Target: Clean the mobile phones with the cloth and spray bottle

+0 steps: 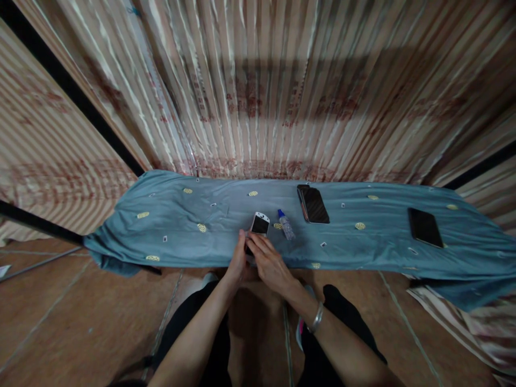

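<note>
My left hand [238, 259] is closed around the left side of a phone [249, 250], whose dark face shows only in part between my hands. From the right, my right hand [269, 263] lies over the same phone, its fingers bent onto the upper part. Just beyond my fingertips, a white phone [260, 223] with a dark screen lies on the blue cloth, its lower end partly hidden by my hands. To its right rests a small clear bottle [287, 227] with a blue cap, tipped on its side.
The blue patterned cloth [226, 207] covers a long narrow bench. A stack of dark phones [315, 205] lies right of the bottle, and a black tablet-like slab [425, 227] farther right. Striped curtains [262, 86] hang behind. Dark poles [80, 91] slant at the sides.
</note>
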Available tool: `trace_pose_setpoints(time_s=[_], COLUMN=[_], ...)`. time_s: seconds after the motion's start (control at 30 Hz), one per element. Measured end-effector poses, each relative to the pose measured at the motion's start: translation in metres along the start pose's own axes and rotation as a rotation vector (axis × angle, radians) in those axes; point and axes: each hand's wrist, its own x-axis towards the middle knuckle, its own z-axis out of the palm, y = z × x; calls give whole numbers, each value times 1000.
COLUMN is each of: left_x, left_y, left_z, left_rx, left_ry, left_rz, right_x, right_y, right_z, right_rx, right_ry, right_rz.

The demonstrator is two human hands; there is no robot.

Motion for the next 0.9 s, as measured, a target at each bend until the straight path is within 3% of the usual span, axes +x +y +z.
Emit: trace_pose_setpoints(time_s=[0.2,0.5,0.9], left_x=[5,6,3], left_y=[-13,-17,-13], left_z=[1,3,8], left_rx=[-19,65,15], left_ry=[-112,-156,-173], left_rz=[95,163,65], right_x=[12,19,12], right_y=[19,31,47], right_z=[-9,-5,-2], right_rx=[-50,-73,-60], right_ry=[46,66,117], right_rz=[57,211,349])
